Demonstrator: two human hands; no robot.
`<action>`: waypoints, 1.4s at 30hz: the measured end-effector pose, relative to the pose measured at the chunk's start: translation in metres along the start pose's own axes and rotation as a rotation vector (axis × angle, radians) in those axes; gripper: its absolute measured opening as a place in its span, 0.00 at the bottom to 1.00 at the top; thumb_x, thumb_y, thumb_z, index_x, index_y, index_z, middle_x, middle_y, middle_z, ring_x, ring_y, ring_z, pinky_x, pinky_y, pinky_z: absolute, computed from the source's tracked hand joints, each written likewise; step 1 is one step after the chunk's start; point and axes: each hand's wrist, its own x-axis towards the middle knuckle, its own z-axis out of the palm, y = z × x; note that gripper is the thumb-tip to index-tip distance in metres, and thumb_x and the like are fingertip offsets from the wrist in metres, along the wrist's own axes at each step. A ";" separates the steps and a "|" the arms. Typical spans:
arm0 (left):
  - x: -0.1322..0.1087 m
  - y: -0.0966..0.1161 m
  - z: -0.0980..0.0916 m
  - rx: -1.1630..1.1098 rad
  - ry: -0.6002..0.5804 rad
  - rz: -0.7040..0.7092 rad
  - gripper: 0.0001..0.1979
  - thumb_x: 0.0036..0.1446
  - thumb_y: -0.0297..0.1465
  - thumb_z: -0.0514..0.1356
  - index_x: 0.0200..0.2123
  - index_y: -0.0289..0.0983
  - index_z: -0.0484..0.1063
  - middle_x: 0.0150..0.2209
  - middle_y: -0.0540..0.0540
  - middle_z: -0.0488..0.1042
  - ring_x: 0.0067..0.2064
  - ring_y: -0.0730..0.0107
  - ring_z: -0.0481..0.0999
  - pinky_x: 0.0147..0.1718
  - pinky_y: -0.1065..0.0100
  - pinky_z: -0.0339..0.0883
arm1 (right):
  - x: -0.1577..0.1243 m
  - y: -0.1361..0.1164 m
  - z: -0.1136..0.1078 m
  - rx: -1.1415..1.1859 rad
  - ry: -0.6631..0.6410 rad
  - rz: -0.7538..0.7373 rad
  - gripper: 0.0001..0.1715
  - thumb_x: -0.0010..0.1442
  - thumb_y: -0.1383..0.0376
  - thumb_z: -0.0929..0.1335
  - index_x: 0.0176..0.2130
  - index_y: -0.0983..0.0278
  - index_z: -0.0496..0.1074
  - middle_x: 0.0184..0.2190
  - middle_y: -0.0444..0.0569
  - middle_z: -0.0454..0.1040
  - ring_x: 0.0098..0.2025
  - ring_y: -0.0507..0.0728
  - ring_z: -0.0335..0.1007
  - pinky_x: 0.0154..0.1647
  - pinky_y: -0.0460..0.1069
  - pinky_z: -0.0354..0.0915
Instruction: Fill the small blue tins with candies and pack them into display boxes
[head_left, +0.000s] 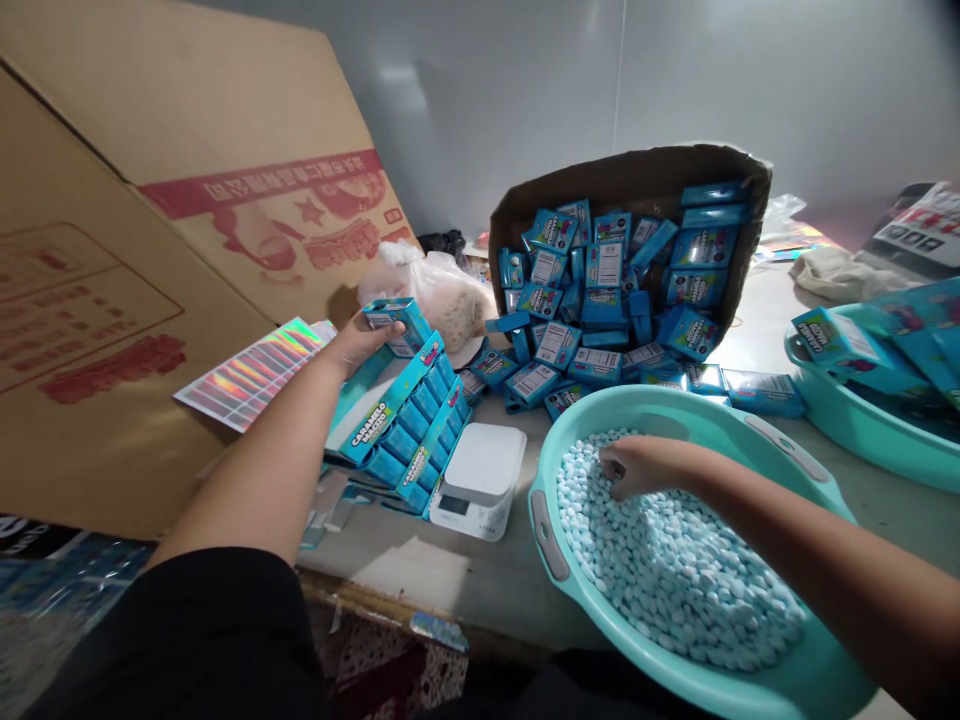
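Observation:
My left hand is closed round a small blue box at the back of the stacked display cartons, which are filled with similar blue packs. My right hand reaches into a turquoise basin of pale blue candies. Its fingers are curled at the surface of the candies, and whatever they hold is hidden. Between the cartons and the basin sits a white scale with a bare platform.
Behind the scale, a tipped carton spills many blue boxes. A large cardboard box stands at left beside holographic sticker sheets. Another turquoise basin holds packaging at right. A plastic bag lies behind the cartons.

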 end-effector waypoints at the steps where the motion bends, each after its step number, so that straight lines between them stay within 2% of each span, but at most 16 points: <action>1: 0.001 -0.001 -0.001 -0.015 0.011 0.010 0.48 0.31 0.53 0.73 0.55 0.37 0.69 0.47 0.44 0.79 0.54 0.56 0.76 0.50 0.65 0.72 | 0.001 0.001 0.001 0.002 0.002 -0.001 0.15 0.49 0.61 0.73 0.39 0.62 0.75 0.36 0.47 0.77 0.36 0.58 0.70 0.30 0.48 0.55; 6: 0.003 -0.003 -0.004 -0.036 0.045 0.029 0.48 0.34 0.51 0.72 0.58 0.39 0.67 0.44 0.45 0.79 0.47 0.60 0.78 0.44 0.67 0.73 | 0.002 0.002 0.002 0.009 0.009 -0.003 0.15 0.49 0.59 0.73 0.38 0.61 0.75 0.36 0.47 0.77 0.36 0.59 0.70 0.30 0.49 0.56; 12: 0.002 0.000 0.001 -0.030 0.016 0.043 0.44 0.31 0.52 0.74 0.50 0.35 0.73 0.44 0.43 0.80 0.47 0.57 0.77 0.46 0.66 0.72 | 0.002 0.001 0.003 0.009 0.017 0.002 0.15 0.48 0.59 0.74 0.38 0.61 0.75 0.36 0.47 0.76 0.36 0.59 0.70 0.29 0.49 0.54; 17: 0.002 0.002 0.004 -0.033 0.053 0.073 0.44 0.29 0.51 0.74 0.50 0.36 0.72 0.46 0.42 0.79 0.49 0.55 0.77 0.46 0.63 0.73 | 0.003 0.001 0.002 0.016 -0.008 0.008 0.15 0.48 0.59 0.73 0.38 0.61 0.76 0.35 0.46 0.76 0.35 0.58 0.69 0.29 0.48 0.55; 22: 0.004 0.002 0.004 0.001 0.052 0.076 0.36 0.27 0.46 0.75 0.41 0.34 0.74 0.40 0.43 0.80 0.43 0.59 0.78 0.46 0.61 0.73 | 0.006 0.003 0.003 0.024 -0.016 0.003 0.15 0.48 0.60 0.74 0.38 0.62 0.76 0.34 0.45 0.76 0.34 0.57 0.68 0.29 0.48 0.54; 26: 0.002 0.009 0.000 0.049 0.058 0.108 0.34 0.30 0.43 0.75 0.42 0.34 0.75 0.38 0.44 0.80 0.40 0.60 0.78 0.46 0.61 0.73 | 0.008 0.005 0.005 0.035 -0.019 0.002 0.16 0.46 0.59 0.74 0.38 0.61 0.77 0.35 0.45 0.76 0.34 0.57 0.69 0.29 0.49 0.55; 33: -0.007 0.033 0.000 0.197 0.184 0.258 0.31 0.28 0.42 0.75 0.37 0.35 0.74 0.34 0.45 0.79 0.38 0.59 0.76 0.40 0.62 0.73 | 0.010 0.006 0.005 0.065 -0.031 0.015 0.17 0.44 0.58 0.75 0.36 0.61 0.76 0.33 0.45 0.75 0.34 0.58 0.68 0.28 0.50 0.56; 36: -0.003 0.031 0.003 0.252 0.185 0.257 0.31 0.28 0.42 0.75 0.36 0.34 0.73 0.32 0.48 0.76 0.36 0.62 0.76 0.39 0.65 0.71 | 0.011 0.005 0.004 0.069 -0.035 0.024 0.17 0.43 0.60 0.76 0.35 0.61 0.74 0.32 0.44 0.75 0.34 0.58 0.68 0.28 0.50 0.56; 39: 0.003 0.026 0.007 0.250 0.192 0.248 0.29 0.32 0.42 0.73 0.36 0.33 0.71 0.30 0.50 0.74 0.33 0.66 0.74 0.36 0.67 0.69 | 0.010 0.005 0.003 0.066 -0.033 0.031 0.17 0.44 0.59 0.76 0.35 0.61 0.73 0.33 0.44 0.75 0.34 0.58 0.67 0.28 0.50 0.56; 42: 0.006 0.023 0.011 0.213 0.352 0.281 0.26 0.35 0.43 0.72 0.36 0.36 0.67 0.28 0.52 0.71 0.32 0.68 0.73 0.33 0.69 0.67 | 0.009 0.006 0.003 0.069 -0.031 0.025 0.16 0.45 0.59 0.75 0.35 0.61 0.73 0.34 0.44 0.75 0.34 0.57 0.67 0.29 0.50 0.55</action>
